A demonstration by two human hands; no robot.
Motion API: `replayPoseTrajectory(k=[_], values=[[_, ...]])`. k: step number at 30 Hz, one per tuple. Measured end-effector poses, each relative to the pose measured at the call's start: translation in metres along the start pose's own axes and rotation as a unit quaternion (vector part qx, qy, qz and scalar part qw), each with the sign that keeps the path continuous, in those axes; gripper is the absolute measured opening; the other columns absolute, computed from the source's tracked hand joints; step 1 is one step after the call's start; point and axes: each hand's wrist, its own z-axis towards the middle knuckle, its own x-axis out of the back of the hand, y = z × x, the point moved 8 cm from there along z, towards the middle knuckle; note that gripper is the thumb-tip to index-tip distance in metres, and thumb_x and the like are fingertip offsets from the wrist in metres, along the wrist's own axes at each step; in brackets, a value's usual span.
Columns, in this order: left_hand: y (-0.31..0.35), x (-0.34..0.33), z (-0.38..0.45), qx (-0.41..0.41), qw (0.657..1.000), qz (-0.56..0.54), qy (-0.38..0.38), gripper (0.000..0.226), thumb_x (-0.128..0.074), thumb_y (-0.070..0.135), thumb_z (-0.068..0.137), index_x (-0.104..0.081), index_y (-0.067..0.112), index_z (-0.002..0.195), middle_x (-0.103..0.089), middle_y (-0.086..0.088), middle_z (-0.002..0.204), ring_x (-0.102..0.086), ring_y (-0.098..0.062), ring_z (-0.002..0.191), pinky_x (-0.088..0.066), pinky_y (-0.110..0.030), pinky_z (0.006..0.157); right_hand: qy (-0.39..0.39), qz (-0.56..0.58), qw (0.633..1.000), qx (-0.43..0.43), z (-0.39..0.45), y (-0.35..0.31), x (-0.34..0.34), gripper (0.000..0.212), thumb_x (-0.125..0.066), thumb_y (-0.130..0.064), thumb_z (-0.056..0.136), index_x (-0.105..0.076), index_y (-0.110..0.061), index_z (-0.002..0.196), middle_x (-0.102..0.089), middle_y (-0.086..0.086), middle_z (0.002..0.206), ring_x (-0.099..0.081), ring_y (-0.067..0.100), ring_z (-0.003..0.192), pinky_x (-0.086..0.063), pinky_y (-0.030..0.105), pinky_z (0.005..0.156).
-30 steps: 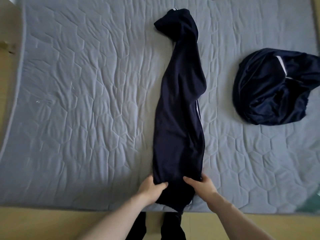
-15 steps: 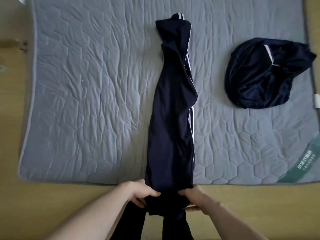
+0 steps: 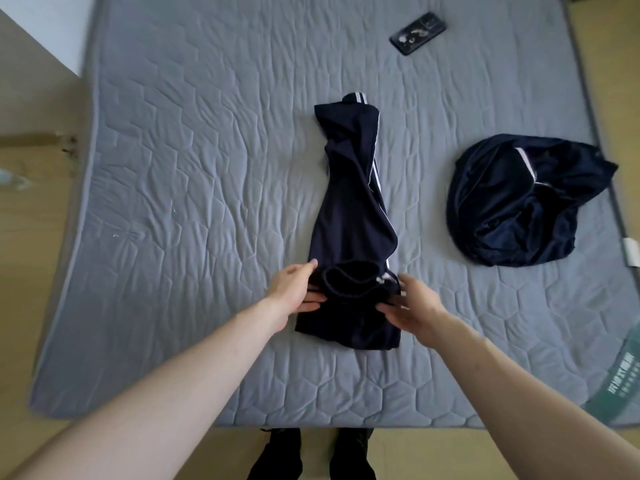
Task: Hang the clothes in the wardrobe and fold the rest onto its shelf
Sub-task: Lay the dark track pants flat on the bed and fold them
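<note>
So I've got the navy track pants (image 3: 349, 209) laid out lengthwise down the middle of the mattress (image 3: 180, 188), legs pointing away from me, white stripes showing along the right edge and at the far cuff. The near end is folded up over itself, so the waistband (image 3: 349, 280) sits on top, open like a little ring, with the folded edge closest to me.

My left hand (image 3: 294, 289) is on the left side of that folded bit, fingers mostly straight and pressed against the cloth beside the waistband. My right hand (image 3: 412, 303) is on the right side, fingers spread and relaxed, touching the fabric edge. Neither one is really gripping anything, more like flattening the fold between them.

Off to the right there's another dark navy garment (image 3: 519, 202) dumped in a crumpled heap, well apart from the pants. A black phone (image 3: 417, 33) lies at the far end of the mattress. My dark shoes (image 3: 311, 455) poke out on the wooden floor (image 3: 31, 188) just below the near mattress edge.
</note>
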Motion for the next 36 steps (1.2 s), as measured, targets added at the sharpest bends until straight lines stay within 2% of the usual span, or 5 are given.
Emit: replayPoseTrajectory(k=[9,16,21,26,36], values=[[-0.01,0.019,0.05,-0.051,0.969,0.22,0.098,0.055,-0.072,0.031,0.09,-0.056,0.019,0.142,-0.06,-0.001,0.141,-0.059,-0.021,0.126,-0.045,-0.033,0.108,0.098,-0.219,0.962,0.133,0.049,-0.016,0.008,0.079,-0.074,-0.035,0.091,-0.033,-0.021,0.157,-0.05,0.001,0.152,-0.057,0.027,0.132,-0.048,0.039,0.106],[-0.084,0.016,0.081,0.06,0.965,0.254,0.014,0.105,-0.087,0.058,0.065,-0.039,0.024,0.151,-0.058,0.009,0.135,-0.058,-0.014,0.116,-0.044,-0.028,0.096,0.066,-0.197,0.976,0.062,0.093,0.034,0.008,0.106,-0.084,-0.047,0.08,-0.02,-0.024,0.162,-0.05,0.0,0.152,-0.056,0.028,0.132,-0.051,0.043,0.106],[-0.077,0.005,0.1,0.015,0.968,0.25,0.002,0.086,-0.088,0.054,0.07,-0.049,0.026,0.142,-0.065,0.013,0.12,-0.061,-0.008,0.101,-0.047,-0.022,0.087,0.058,-0.175,0.979,0.086,0.113,0.024,-0.001,0.096,-0.088,-0.048,0.074,-0.038,-0.025,0.153,-0.064,-0.002,0.133,-0.065,0.025,0.119,-0.054,0.045,0.104],[-0.055,0.002,0.096,-0.033,0.977,0.211,0.009,0.017,-0.076,0.047,0.087,-0.073,0.038,0.101,-0.072,0.026,0.089,-0.07,-0.004,0.094,-0.046,-0.013,0.067,0.018,-0.118,0.99,0.07,0.114,0.014,-0.001,0.05,-0.089,-0.041,0.076,-0.069,-0.023,0.117,-0.077,-0.004,0.101,-0.074,0.019,0.092,-0.059,0.031,0.071],[-0.138,0.028,-0.005,0.095,0.948,0.299,-0.053,0.023,-0.069,0.049,0.091,-0.064,0.031,0.105,-0.07,0.008,0.106,-0.065,-0.01,0.094,-0.052,-0.026,0.078,-0.05,-0.213,0.974,-0.057,0.045,0.113,0.015,0.037,-0.081,-0.033,0.083,-0.068,-0.016,0.114,-0.078,0.003,0.1,-0.075,0.024,0.09,-0.06,0.033,0.07]])
